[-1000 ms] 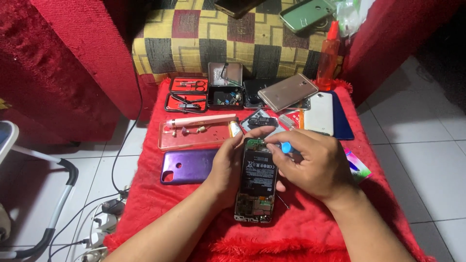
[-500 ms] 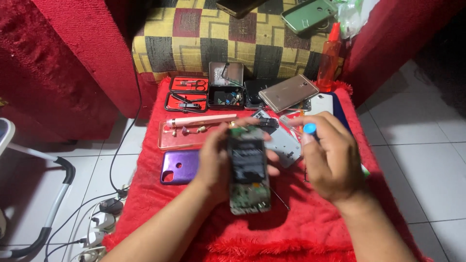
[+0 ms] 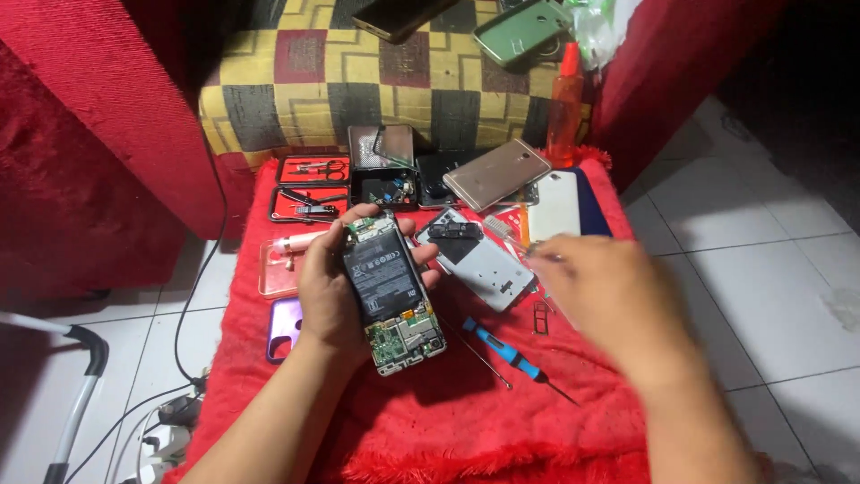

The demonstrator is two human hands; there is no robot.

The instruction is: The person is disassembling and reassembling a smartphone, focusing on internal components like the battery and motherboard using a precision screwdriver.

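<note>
While your left hand (image 3: 331,291) wraps its fingers round the opened phone (image 3: 391,291), black battery with a pale label facing up above the green circuit board, your blurred right hand (image 3: 609,296) hovers over the fuzzy red cloth (image 3: 502,430); its finger spread is unclear. A blue screwdriver (image 3: 506,351) lies between.

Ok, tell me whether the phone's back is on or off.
Off. The phone in the left hand shows its bare battery and green circuit boards.

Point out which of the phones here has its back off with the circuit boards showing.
The opened phone in the left hand: battery and green boards exposed. The gold phone behind it has its back cover on.
</note>
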